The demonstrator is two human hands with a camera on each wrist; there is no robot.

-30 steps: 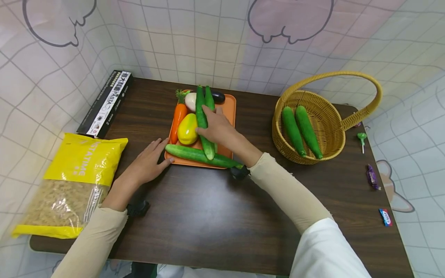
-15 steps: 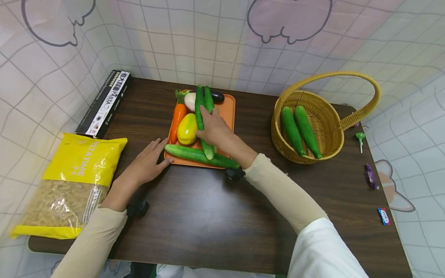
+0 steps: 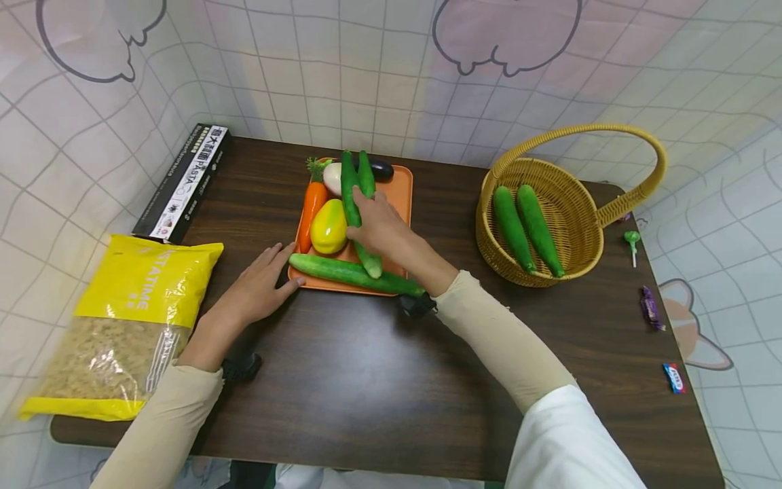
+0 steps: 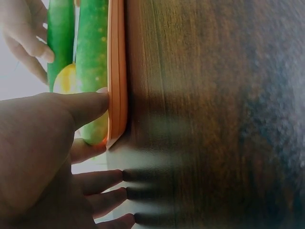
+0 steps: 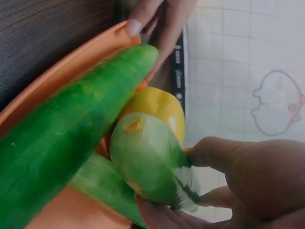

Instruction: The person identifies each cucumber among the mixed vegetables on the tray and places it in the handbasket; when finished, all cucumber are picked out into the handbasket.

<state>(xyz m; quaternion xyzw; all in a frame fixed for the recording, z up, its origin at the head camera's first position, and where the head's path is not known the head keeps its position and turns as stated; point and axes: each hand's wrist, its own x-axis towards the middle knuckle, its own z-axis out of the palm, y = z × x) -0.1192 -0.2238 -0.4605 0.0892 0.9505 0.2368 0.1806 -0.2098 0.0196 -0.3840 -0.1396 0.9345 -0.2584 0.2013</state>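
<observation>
My right hand (image 3: 386, 225) grips a long green cucumber (image 3: 349, 178) over the orange tray (image 3: 401, 193). In the right wrist view its pale end (image 5: 138, 150) points at the camera, thumb on one side and fingers on the other. A second cucumber (image 3: 367, 178) lies beside it, partly hidden by the hand. Across the tray's front rests another cucumber (image 3: 332, 269). My left hand (image 3: 258, 284) lies at the tray's front left corner, thumb against the rim and fingers spread. The tray also holds a carrot (image 3: 312, 212), a glossy yellow rounded item (image 3: 328, 228), a white rounded item (image 3: 332, 178) and a dark eggplant (image 3: 383, 170).
A wicker basket (image 3: 588, 238) with a tall handle stands right, two cucumbers (image 3: 514, 227) inside. A yellow pasta bag (image 3: 143, 285) and a black pasta box (image 3: 183, 183) lie left. Along the right edge are a green lollipop (image 3: 632, 238), a purple-wrapped sweet (image 3: 652, 309) and a small blue-and-red packet (image 3: 674, 377).
The gripped cucumber has tilted slightly, its near end swinging a little to the right. The left hand stays at the tray corner.
</observation>
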